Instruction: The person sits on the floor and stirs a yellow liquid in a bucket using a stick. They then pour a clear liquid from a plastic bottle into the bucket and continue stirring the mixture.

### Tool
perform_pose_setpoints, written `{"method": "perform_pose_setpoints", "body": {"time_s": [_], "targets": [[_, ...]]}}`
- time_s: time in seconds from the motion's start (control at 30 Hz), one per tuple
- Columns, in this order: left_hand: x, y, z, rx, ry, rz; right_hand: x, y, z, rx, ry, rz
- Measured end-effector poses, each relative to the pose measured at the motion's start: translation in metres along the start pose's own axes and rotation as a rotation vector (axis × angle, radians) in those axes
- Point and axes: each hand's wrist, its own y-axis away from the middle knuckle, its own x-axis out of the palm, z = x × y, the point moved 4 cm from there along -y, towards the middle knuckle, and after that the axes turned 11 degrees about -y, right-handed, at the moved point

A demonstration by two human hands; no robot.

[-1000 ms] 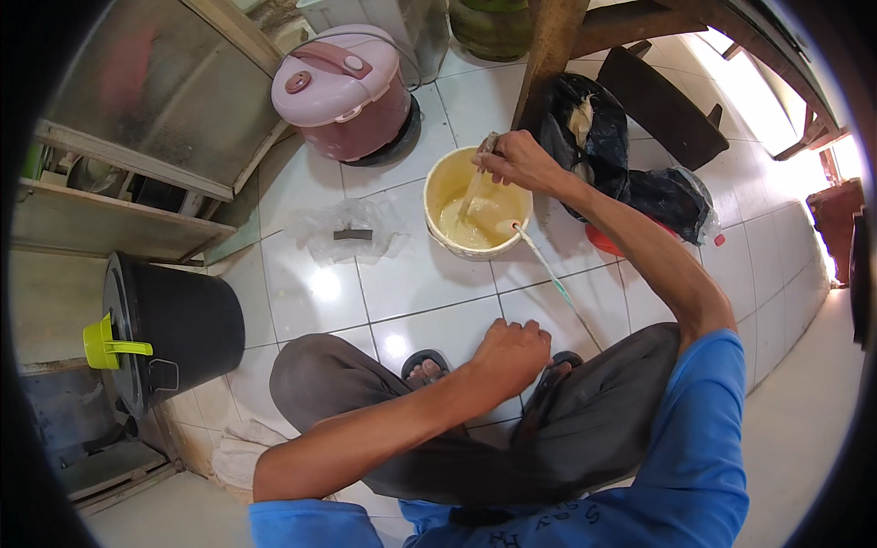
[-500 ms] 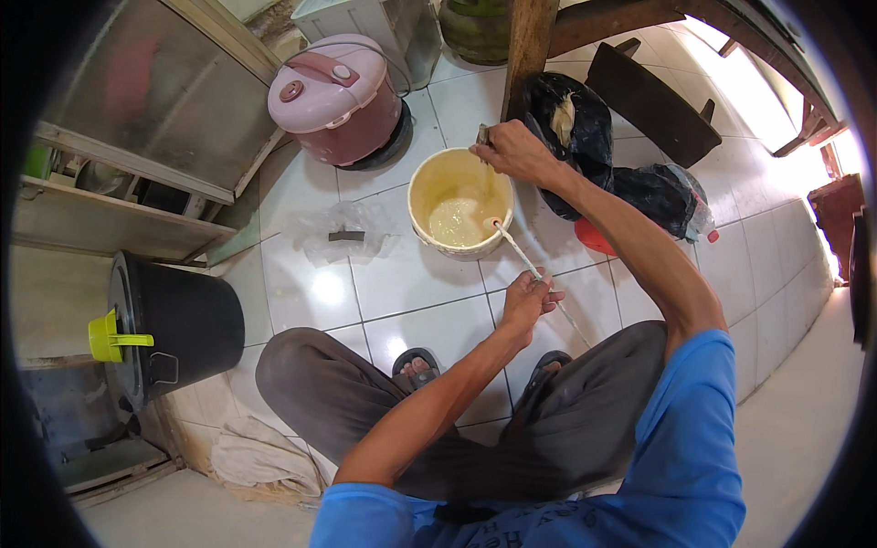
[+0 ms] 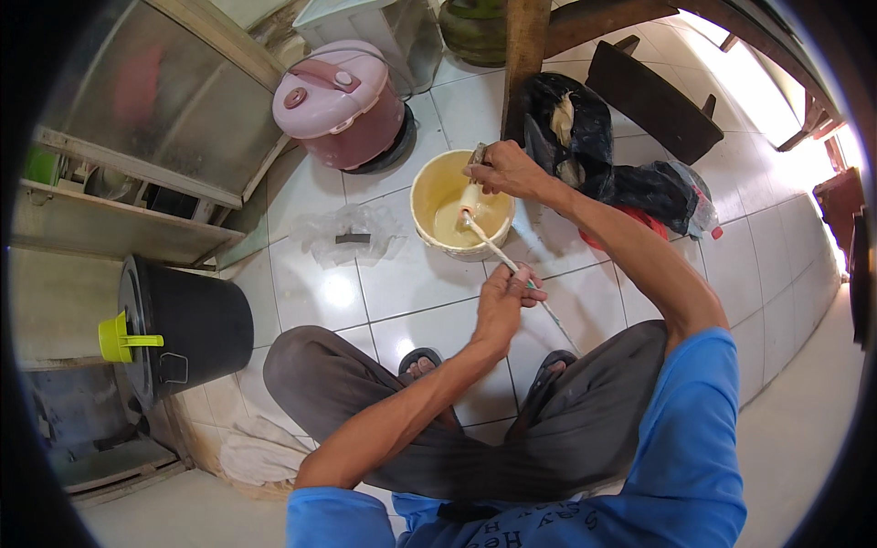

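A cream-coloured bucket (image 3: 422, 230) with pale, wet liquid inside stands on the tiles before me. My left hand (image 3: 501, 301) is closed round a thin white rod (image 3: 487, 240), which slants up over the bucket's near rim. At its upper end sits a pale, cylindrical, roller-like head (image 3: 470, 198), coated and held above the liquid. My right hand (image 3: 513, 170) grips a short, brownish, flat-handled tool (image 3: 477, 155) over the bucket's far right rim. The tool's lower end comes close to the roller-like head; I cannot tell whether they touch.
A pink rice cooker (image 3: 333, 100) stands beyond the bucket to the left, and a crumpled clear plastic bag (image 3: 320, 239) nearer. Black plastic bags (image 3: 653, 196) lie right, near a wooden post (image 3: 526, 73). A lidded black bin (image 3: 196, 315) with a yellow-green dipper (image 3: 114, 338) stands left.
The rod's upper end has moved left and up from the bucket's right side, and its pale head now shows above the liquid. My right hand has shifted slightly down and left.
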Motion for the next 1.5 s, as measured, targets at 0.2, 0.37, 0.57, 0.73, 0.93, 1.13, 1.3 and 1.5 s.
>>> {"method": "perform_pose_setpoints", "body": {"time_s": [0.2,0.37,0.57,0.73,0.93,1.13,1.3,1.5], "targets": [[-0.037,0.008,-0.054,0.111,-0.091,-0.074,-0.011,-0.009,0.004,-0.159,0.373,-0.061],[-0.06,0.016,-0.102,0.202,-0.16,-0.102,0.001,0.004,0.009,-0.074,-0.023,-0.012],[-0.082,0.026,-0.156,0.308,-0.258,-0.116,-0.009,-0.001,0.002,-0.052,0.275,-0.01],[-0.096,0.025,-0.202,0.464,-0.339,-0.115,-0.003,0.005,-0.004,0.005,0.049,-0.055],[-0.11,0.029,-0.232,0.536,-0.439,-0.08,-0.006,0.003,0.013,0.017,0.173,0.03],[-0.127,0.033,-0.237,0.571,-0.469,-0.103,0.001,-0.008,0.001,-0.176,0.256,-0.063],[-0.143,0.028,-0.237,0.624,-0.506,-0.107,-0.002,0.01,0.019,0.029,0.145,0.027],[-0.154,0.028,-0.241,0.62,-0.574,-0.038,-0.004,0.004,0.018,-0.112,0.314,-0.004]]}}
